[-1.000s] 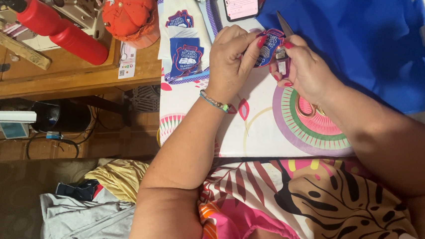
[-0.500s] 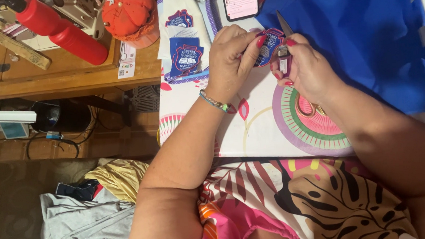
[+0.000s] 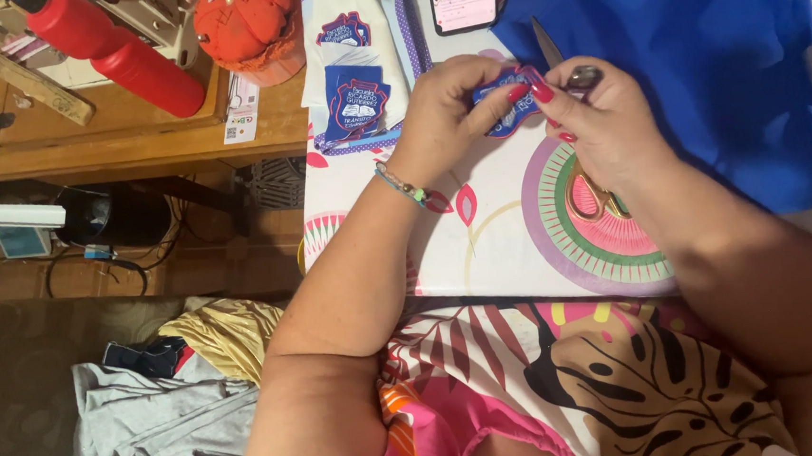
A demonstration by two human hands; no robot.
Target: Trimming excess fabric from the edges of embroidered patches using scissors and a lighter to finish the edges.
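A table spread with a white cloth printed in pink and green circles (image 3: pixel 484 251) fills the middle, a wooden desk (image 3: pixel 123 133) beside it. Both hands meet near the cloth's far edge: the left hand (image 3: pixel 445 111) pinches a small blue embroidered patch with a red border (image 3: pixel 508 97), fingers closed on it, held just above the cloth. The right hand (image 3: pixel 608 123) grips gold-handled scissors (image 3: pixel 584 163), blades at the patch. A stack of matching blue patches (image 3: pixel 354 103) lies by the far left corner, bright blue fabric (image 3: pixel 689 56) covers the right side.
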